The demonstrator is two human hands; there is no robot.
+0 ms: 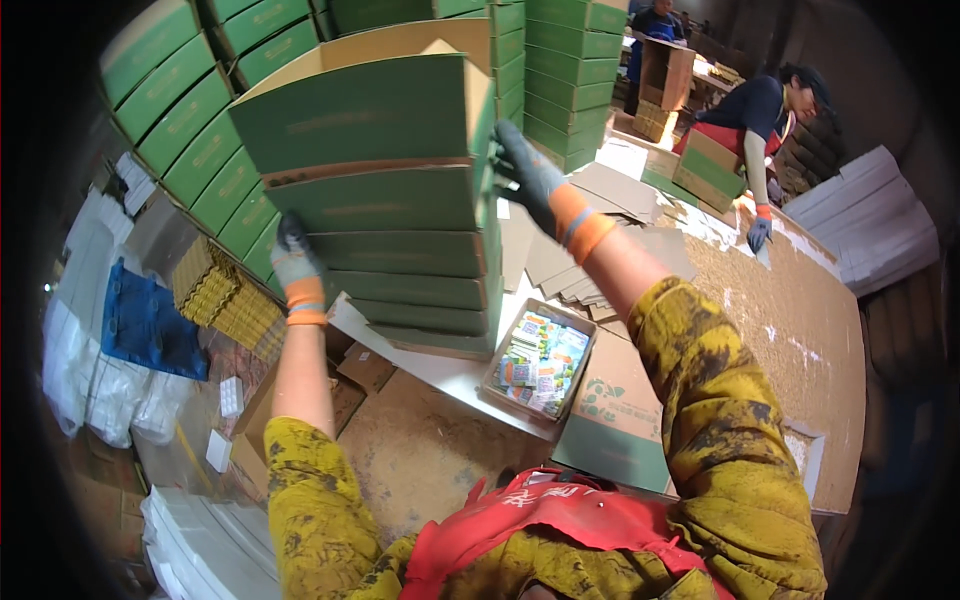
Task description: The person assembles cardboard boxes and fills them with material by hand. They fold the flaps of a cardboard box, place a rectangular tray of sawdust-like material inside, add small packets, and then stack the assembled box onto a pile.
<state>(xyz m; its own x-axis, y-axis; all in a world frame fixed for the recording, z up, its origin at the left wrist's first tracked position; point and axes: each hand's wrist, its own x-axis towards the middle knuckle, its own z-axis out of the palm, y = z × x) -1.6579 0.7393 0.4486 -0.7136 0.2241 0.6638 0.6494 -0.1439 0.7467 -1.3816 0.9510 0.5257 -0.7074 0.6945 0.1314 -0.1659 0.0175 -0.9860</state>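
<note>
A tall stack of green cardboard boxes [385,203] stands in front of me, its topmost box [350,115] open-topped with brown inner walls. My left hand [297,258], in a grey and orange glove, lies along the stack's left edge, below the top box. Its fingers point up and are partly foreshortened. At the right side my right hand [530,178], gloved alike, has its fingers spread beside the upper boxes. The fingertips reach the stack's edge; exact contact cannot be made out. Neither hand is wrapped round anything.
An open carton of colourful printed cards [542,362] sits right of the stack's base, near a green-and-brown box [615,410]. Flat cardboard pieces [590,260] lie beyond. More green box stacks [570,75] rise behind. A co-worker [755,140] leans over the worktable [790,310] at right.
</note>
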